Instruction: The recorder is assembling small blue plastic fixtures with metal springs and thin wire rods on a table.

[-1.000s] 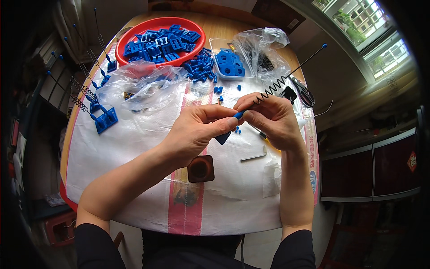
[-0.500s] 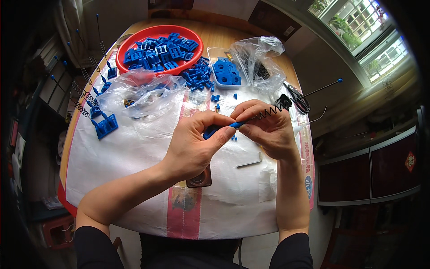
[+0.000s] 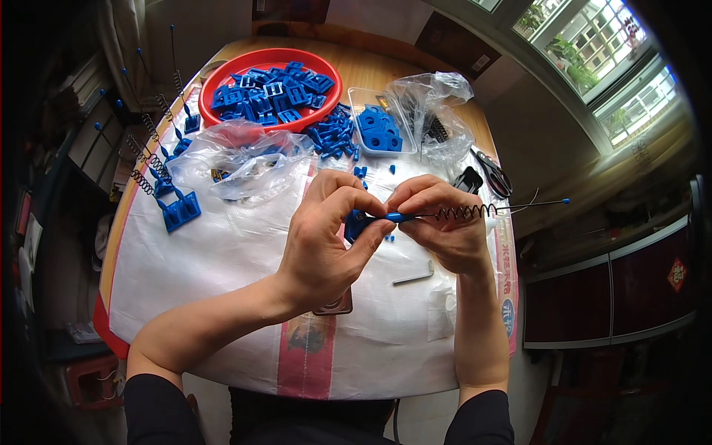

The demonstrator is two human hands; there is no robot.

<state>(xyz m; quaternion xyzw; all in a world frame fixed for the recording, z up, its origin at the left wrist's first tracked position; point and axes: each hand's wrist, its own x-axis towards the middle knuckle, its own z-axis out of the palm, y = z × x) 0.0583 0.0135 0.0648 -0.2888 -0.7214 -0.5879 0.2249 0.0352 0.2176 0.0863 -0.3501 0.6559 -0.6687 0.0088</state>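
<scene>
One table (image 3: 365,65), two grips (image 3: 319,226) (image 3: 445,230) on one blue piece (image 3: 397,217), one spring (image 3: 461,213) (black)

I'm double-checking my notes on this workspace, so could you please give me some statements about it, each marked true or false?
1. The left hand and right hand both have fingers on a blue tube. True.
2. The spring points to the person's left. False: the black coil spring extends to the right.
3. Blue parts lie in the red basin. True.
4. The clear box stands left of the basin. False: the clear box is right of it.
5. An L-shaped rod lies on the white sheet. True.
</scene>
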